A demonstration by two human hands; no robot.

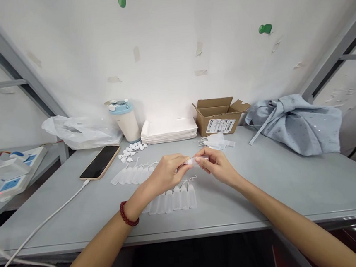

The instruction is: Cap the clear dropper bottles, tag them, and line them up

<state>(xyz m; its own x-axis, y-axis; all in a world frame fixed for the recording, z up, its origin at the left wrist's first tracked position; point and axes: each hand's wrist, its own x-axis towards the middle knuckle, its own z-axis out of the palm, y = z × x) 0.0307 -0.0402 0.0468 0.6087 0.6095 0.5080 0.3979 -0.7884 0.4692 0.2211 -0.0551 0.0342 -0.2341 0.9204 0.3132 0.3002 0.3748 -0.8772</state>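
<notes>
My left hand (168, 171) and my right hand (215, 164) meet above the middle of the desk, fingers closed in a pinch. Between their fingertips is a small translucent plastic bottle (193, 161), mostly covered by the fingers. Below the hands lies a front row of similar flat bottles (176, 199), with thin white strings at their tops. A second row of bottles (128, 176) lies farther back, partly behind my left hand. Several small white caps (133, 148) are heaped beyond it. More translucent pieces (217, 141) lie loosely beyond my right hand.
At the back stand a cream tumbler (127, 122), a stack of white paper (169, 131) and an open cardboard box (218, 119). A phone (100, 162) with a white cable lies left. A plastic bag (78, 132) and a light-blue cloth bag (298, 125) flank the back.
</notes>
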